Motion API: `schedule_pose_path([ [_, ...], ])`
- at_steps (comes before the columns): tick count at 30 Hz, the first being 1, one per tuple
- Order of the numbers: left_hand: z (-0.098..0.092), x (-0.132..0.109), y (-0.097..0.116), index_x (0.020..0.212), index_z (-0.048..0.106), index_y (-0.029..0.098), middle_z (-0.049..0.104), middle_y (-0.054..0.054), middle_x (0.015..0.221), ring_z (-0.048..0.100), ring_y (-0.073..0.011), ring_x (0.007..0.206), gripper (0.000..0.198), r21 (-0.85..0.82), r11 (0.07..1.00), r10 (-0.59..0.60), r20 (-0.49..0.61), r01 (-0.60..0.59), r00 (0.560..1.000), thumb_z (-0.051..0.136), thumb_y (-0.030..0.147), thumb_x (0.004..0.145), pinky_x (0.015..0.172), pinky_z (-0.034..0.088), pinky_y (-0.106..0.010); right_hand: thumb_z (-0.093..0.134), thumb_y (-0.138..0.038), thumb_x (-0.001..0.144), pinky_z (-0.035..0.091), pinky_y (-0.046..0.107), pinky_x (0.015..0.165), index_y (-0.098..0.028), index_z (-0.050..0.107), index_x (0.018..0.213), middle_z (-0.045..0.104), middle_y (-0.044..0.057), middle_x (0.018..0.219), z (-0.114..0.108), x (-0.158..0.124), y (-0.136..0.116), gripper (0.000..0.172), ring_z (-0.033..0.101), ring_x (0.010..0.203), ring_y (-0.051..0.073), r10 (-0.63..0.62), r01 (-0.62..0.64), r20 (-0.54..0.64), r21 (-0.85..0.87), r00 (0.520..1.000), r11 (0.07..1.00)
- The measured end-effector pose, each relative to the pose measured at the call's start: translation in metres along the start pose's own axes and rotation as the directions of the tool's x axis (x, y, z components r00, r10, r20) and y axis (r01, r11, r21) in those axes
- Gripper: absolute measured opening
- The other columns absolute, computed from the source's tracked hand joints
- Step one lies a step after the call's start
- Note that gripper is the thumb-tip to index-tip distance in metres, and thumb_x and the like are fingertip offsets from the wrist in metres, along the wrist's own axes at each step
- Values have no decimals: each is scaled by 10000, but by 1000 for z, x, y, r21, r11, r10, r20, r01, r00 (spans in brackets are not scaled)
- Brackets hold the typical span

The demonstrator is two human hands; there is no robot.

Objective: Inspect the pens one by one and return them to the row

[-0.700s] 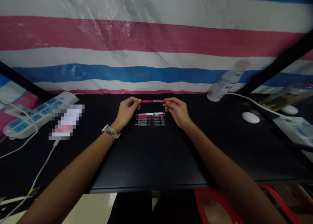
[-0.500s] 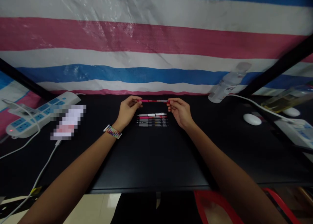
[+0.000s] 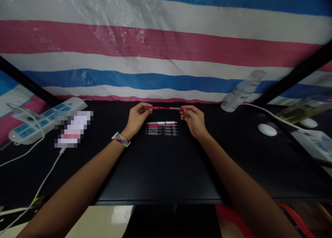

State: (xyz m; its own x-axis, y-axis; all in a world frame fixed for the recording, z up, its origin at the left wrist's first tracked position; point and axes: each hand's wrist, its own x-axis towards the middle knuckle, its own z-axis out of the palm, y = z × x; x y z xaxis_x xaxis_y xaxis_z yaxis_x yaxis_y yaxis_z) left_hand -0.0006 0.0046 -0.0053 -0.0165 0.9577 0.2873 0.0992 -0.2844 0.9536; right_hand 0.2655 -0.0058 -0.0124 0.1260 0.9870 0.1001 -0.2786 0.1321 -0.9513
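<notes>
A slim red-and-pink pen (image 3: 166, 108) is stretched level between my two hands. My left hand (image 3: 138, 117), wearing a multicoloured woven wristband (image 3: 121, 139), pinches its pink left end. At the other end, which looks partly clear, the fingers of my right hand (image 3: 194, 119) are closed on its tip. Just below the held pen, several pens lie side by side on the black table (image 3: 160, 168). A white pen (image 3: 163, 122) tops that row, with a pink pen (image 3: 158, 126) under it and grey-and-clear pens (image 3: 158, 131) nearest me.
On the left are a power strip (image 3: 49, 118), a blurred-out phone-like object (image 3: 74, 129) and a white cable (image 3: 46, 186). To the right stand a clear bottle (image 3: 240, 92), a white mouse (image 3: 267, 129), a bottle of yellowish liquid (image 3: 298, 110) and another power strip (image 3: 316, 144). Striped sheeting (image 3: 155, 40) hangs behind.
Both hands keep hold of the pen and sit slightly farther right in view. The right hand has shifted a little more than the left. The row of pens looks unchanged.
</notes>
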Motion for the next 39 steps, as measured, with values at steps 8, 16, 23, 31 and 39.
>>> schedule_pose_path([
  [8,3,-5,6,912,834,196,816,-77,863,745,-210,804,288,76,997,-5,89,-2,996,846,479,865,780,591,-352,837,-342,780,552,366,714,-232,817,950,771,32,811,4,-6,-2,203,669,701,172,-45,56,129,-82,991,995],
  [16,7,-8,7,905,772,200,751,-37,830,686,-164,751,180,122,985,105,141,-123,984,832,370,908,717,525,-298,832,-312,766,566,361,712,-223,831,941,784,42,794,3,-5,-2,196,685,698,174,-33,44,133,-86,991,995],
  [23,7,-6,4,1132,761,203,734,-17,767,707,-168,728,188,58,991,104,184,-117,977,738,344,1009,752,573,-312,846,-330,777,585,366,745,-228,839,973,780,40,809,-1,-5,-2,221,701,745,183,-3,13,133,-77,991,997],
  [31,8,-8,4,1156,768,215,777,-31,820,752,-196,799,177,95,984,130,172,-148,977,718,331,1033,830,589,-361,828,-276,822,596,384,765,-235,844,985,793,49,840,-2,-6,-2,169,705,753,189,5,11,156,-100,988,995],
  [39,9,-6,8,1168,747,212,792,-33,890,756,-207,867,263,93,985,133,143,-148,981,785,386,975,877,563,-372,839,-342,816,576,381,759,-225,830,1015,785,46,856,-1,-8,-1,231,693,742,179,-5,17,137,-84,991,996],
])
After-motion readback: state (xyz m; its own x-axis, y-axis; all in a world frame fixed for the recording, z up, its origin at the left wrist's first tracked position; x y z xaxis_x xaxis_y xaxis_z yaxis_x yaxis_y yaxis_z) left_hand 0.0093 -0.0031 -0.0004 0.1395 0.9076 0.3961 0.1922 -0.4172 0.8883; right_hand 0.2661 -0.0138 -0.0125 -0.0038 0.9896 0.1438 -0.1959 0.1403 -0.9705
